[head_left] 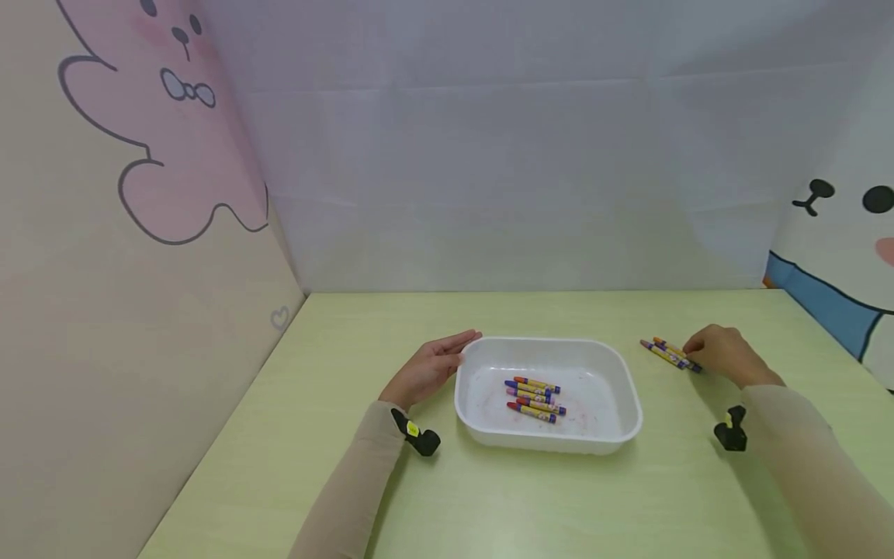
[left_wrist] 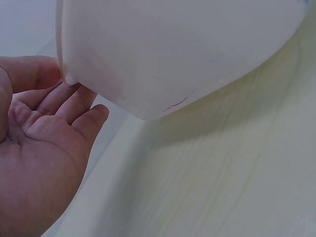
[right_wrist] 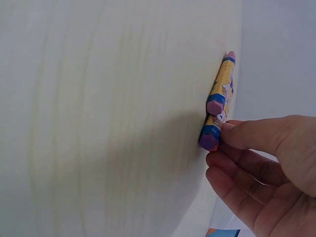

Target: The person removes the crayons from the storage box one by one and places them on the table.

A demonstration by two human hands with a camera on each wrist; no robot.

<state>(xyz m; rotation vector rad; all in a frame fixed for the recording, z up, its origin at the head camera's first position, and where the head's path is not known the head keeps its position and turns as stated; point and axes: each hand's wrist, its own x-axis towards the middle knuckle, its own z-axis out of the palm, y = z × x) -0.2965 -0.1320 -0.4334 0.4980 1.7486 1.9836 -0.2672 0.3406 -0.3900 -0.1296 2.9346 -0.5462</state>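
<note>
My left hand is at the left end of a white plastic tray. Its thumb touches the rim and its outstretched fingers reach round the back corner. Several crayons in yellow wrappers lie side by side in the tray. To the right of the tray, my right hand pinches the near end of an orange crayon, thumb against forefinger. A purple crayon and a pink crayon lie close beside it, overlapping it in the right wrist view.
The pale wood-grain table meets a white sheet at the back. A wall with a pink cartoon figure stands at the left. Another cartoon panel is at the right. Black wrist cameras stick out from both sleeves.
</note>
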